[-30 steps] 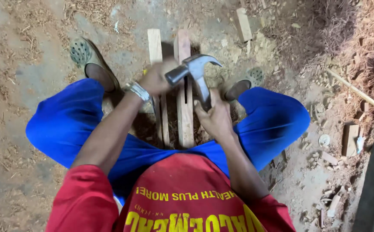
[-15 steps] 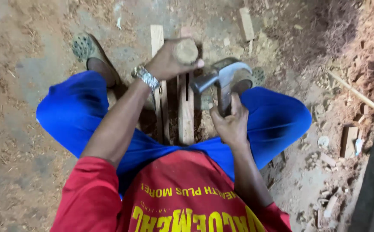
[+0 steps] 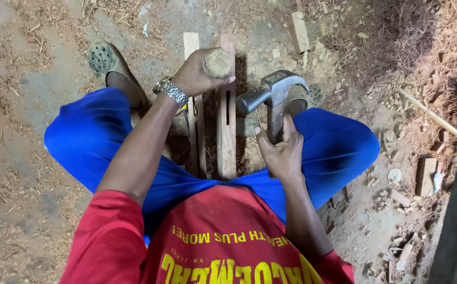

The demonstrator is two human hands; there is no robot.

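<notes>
My left hand has its fingers wrapped around a round wooden handle, held upright over two wooden strips lying on the dirt floor between my knees. My right hand grips the hammer, fingers closed on its shaft.

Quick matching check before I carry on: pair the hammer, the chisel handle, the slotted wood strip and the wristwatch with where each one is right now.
1. hammer
2. chisel handle
3. slotted wood strip
4. wristwatch

a. on the left wrist
b. on the ground between the legs
c. in the right hand
d. in the left hand

Pairs: 1-c, 2-d, 3-b, 4-a
</notes>
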